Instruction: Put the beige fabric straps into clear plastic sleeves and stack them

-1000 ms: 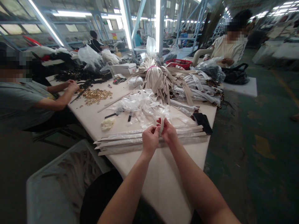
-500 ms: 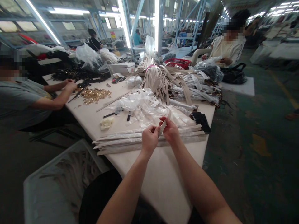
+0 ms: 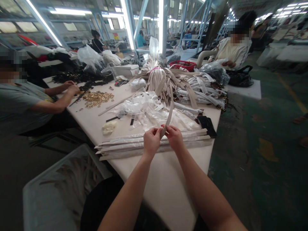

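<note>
A flat grey-beige strap stands up from between my hands and reaches back toward the bundle of loose straps. My left hand pinches its lower end. On the other side, the fingers of my right hand are closed on the same strap. Beneath both hands, several straps in clear sleeves lie side by side across the table. Just behind them is a pile of clear plastic sleeves.
Gold metal rings lie near a co-worker's hands at the left. Two dark phones rest by the table's right edge. A plastic bin with straps stands at lower left. A red basket sits behind the bundle.
The strap between my hands now shows as a long upright length, where before only a short piece was visible. My right hand has shifted slightly lower, with its fingers closed on the strap.
</note>
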{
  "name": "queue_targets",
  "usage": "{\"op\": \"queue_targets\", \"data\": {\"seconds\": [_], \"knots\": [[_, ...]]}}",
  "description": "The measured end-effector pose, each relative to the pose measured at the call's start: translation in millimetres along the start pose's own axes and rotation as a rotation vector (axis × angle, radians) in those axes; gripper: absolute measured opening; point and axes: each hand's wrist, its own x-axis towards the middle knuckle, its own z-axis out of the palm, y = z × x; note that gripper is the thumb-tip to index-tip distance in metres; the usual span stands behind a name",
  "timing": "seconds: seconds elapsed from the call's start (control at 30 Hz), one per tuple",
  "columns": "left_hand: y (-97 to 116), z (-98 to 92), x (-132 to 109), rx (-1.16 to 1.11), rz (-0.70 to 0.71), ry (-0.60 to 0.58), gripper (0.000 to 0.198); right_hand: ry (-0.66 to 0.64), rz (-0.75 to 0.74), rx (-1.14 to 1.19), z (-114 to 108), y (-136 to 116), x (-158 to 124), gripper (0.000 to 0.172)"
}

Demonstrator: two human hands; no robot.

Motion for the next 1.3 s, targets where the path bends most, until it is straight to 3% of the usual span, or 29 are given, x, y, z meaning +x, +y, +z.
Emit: {"op": "queue_targets", "data": {"seconds": [0.13,0.27,0.43,0.5,0.67,0.87,1.07,1.3], "knots": [[2.5,-2.4,7.9,0.003,0.006,0.038,0.034,0.000,-0.003,-0.045,5.7,8.1,-4.1,0.019],[-7.2,-9.8,7.7,0.033,-0.030,0.082,0.032,0.160,0.002,-0.033,-0.5,12.4,5.5,0.025],[-18.7,-12.5,3.6,0.143,-0.067,-0.181,0.027,0.296,-0.013,0.019,-11.6,16.2,12.8,0.025],[-17.3,-10.1,4.3,0.151,-0.046,-0.185,0.029,0.281,0.008,0.020,-10.5,18.9,9.9,0.023],[-12.6,-5.2,11.0,0.212,0.021,-0.067,0.030,0.149,0.107,0.009,-5.6,19.4,5.2,0.017],[-21.9,-2.3,11.0,0.245,0.026,-0.178,0.029,0.204,0.056,0.008,-12.5,9.3,15.3,0.029],[-13.3,-0.4,15.3,0.190,0.035,-0.088,0.029,0.075,0.073,-0.083,-4.0,11.1,4.2,0.029],[-7.7,1.0,9.5,0.163,-0.014,-0.124,0.023,0.234,0.018,-0.030,-10.5,0.5,10.3,0.030]]}}
